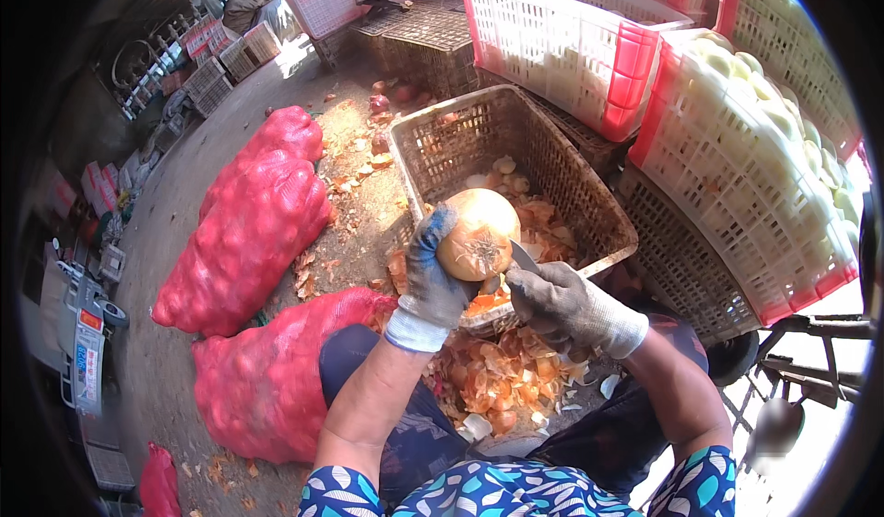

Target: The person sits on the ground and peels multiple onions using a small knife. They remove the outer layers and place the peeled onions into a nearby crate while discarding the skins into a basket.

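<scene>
A large yellow onion point(483, 223), its dry skin still on around the root end, rests in my gloved left hand point(429, 275). My right hand point(570, 303), also in a grey work glove, grips a small knife point(525, 257) whose blade points up beside the onion's right side. Both hands are over the near end of a dirty plastic crate point(608, 251) holding onion skins point(545, 223) and a few small pale pieces. More peelings point(507, 372) lie heaped on the ground between my legs. The knife's handle is hidden in my fist.
Red mesh sacks of onions point(255, 220) lie to the left, another point(269, 379) against my left leg. At right, a white-and-red crate point(746, 172) is piled with peeled onions point(780, 113). Behind stands another such crate point(552, 40). A parked vehicle point(83, 337) is at far left.
</scene>
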`<state>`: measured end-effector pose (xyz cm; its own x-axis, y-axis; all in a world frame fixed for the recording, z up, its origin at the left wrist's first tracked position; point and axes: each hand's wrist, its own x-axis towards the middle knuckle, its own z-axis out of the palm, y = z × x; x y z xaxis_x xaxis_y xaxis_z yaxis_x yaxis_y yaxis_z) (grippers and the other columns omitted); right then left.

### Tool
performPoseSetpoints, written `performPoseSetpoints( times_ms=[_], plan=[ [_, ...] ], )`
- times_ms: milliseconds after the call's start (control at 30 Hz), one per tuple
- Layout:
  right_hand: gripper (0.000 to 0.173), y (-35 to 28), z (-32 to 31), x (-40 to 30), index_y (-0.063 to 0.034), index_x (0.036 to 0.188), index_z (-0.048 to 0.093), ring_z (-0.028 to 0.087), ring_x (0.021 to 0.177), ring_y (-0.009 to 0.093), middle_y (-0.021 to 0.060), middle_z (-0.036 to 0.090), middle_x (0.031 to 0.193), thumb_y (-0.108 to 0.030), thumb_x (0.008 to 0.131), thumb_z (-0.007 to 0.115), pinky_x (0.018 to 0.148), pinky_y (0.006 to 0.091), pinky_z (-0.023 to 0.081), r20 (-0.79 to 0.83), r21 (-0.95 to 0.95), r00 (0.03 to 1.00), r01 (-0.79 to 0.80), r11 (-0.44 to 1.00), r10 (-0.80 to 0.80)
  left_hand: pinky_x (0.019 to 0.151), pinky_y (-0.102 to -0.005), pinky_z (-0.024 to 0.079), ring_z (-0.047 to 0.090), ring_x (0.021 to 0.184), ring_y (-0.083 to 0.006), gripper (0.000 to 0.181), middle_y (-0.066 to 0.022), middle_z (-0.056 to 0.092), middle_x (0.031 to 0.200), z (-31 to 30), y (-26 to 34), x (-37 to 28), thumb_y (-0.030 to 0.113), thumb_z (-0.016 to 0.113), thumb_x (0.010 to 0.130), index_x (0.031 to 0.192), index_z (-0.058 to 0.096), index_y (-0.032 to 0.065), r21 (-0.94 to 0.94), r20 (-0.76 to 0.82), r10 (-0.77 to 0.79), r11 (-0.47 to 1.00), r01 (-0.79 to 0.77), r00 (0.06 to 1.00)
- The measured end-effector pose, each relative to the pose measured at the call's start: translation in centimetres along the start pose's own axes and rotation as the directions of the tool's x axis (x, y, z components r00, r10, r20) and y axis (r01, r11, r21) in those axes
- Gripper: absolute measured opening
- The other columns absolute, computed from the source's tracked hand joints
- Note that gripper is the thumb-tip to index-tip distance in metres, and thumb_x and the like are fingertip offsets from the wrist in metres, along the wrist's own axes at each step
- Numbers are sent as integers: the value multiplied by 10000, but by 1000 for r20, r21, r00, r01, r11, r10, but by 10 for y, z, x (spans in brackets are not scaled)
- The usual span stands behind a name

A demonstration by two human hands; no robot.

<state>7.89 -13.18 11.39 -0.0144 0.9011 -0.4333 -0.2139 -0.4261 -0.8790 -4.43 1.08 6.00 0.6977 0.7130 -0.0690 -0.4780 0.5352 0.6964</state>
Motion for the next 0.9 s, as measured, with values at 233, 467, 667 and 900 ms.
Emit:
performPoseSetpoints(
  times_ms=[233,467,667,900],
  plan=[
    [368,21,16,16,-142,821,481,325,395,72,-44,357,546,-426,1040,404,356,230,287,389,687,914,-206,697,-112,890,-407,516,611,1034,-273,753,-157,577,1212,14,-14,-5,582,555,869,1349,445,13,88,29,200,975,-202,979],
    [382,14,3,25,-134,830,488,339,384,62,-48,380,555,-418,1047,355,336,202,288,472,752,843,-234,617,-257,873,-427,542,620,1057,-283,760,-166,559,1268,14,-7,13,595,531,894,1398,408,39,39,185,214,974,-225,959],
    [393,10,7,19,-118,835,470,321,382,57,-43,365,544,-413,1055,332,334,200,276,434,693,878,-184,697,-200,990,-450,479,572,1153,-318,734,-173,555,1298,12,1,18,475,618,867,1395,401,12,-29,176,208,978,-206,962],
    [364,8,11,19,-91,833,487,416,415,125,16,399,538,-367,1047,386,366,290,353,443,692,870,-179,700,-216,947,-361,470,550,1103,-210,681,-93,544,1226,15,-8,7,280,685,773,1358,429,43,263,-20,513,831,-490,858]
  ],
)
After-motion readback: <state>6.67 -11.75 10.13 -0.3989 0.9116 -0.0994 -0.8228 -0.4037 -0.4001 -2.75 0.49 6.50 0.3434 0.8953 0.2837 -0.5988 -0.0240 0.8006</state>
